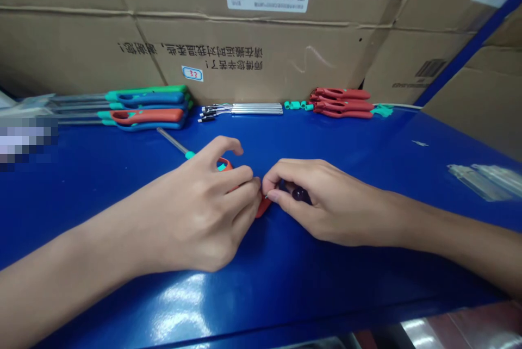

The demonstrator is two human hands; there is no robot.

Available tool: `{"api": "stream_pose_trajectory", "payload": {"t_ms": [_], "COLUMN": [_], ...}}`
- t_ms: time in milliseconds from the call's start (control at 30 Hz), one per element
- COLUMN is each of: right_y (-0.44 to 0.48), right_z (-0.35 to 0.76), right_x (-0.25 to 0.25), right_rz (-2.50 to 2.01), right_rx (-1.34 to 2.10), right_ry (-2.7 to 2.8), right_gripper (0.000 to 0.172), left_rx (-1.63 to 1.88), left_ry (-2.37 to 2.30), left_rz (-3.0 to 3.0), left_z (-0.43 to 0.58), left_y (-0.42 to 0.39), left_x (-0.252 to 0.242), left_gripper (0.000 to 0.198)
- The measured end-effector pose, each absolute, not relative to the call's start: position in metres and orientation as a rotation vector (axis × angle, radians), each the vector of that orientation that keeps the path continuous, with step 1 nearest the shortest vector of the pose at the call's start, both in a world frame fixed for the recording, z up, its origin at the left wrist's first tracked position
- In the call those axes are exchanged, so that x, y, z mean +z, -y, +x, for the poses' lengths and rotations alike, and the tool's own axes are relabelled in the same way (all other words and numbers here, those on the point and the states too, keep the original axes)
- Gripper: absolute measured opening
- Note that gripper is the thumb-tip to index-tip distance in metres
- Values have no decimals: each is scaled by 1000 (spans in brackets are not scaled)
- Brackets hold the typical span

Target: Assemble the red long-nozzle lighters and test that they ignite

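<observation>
Our left hand (204, 202) grips a red-handled lighter (263, 207), mostly hidden; our right hand (326, 202) pinches a dark tool (300, 194) we cannot identify.

The lighter (225, 163), red-handled with a teal collar and a thin metal tube pointing away leftward, lies flat on the table (346, 142), a small dark part (300, 194) just beside its butt.

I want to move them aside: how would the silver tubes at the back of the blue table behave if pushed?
The silver tubes look thin and straight, so probably light and stiff. Being round on the glossy blue table, they may roll or slide. The thin wires at their left ends would likely bend.
</observation>
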State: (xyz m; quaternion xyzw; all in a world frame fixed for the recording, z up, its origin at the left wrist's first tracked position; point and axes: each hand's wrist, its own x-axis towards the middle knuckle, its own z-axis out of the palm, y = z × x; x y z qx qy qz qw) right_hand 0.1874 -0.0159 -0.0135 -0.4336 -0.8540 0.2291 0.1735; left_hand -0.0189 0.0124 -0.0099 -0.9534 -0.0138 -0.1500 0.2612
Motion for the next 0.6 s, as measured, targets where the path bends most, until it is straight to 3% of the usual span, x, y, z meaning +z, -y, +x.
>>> {"api": "stream_pose_trajectory", "payload": {"t_ms": [600], "right_y": [12], "right_z": [187], "right_x": [-14], "right_rz": [-1292], "right_rx": [593], "right_ry": [2490], "right_gripper": [22], "left_rx": [-470], "left_ry": [120], "left_rz": [-2539], "left_z": [-17], "left_y": [-14], "left_x": [-17], "left_gripper": [43]}}
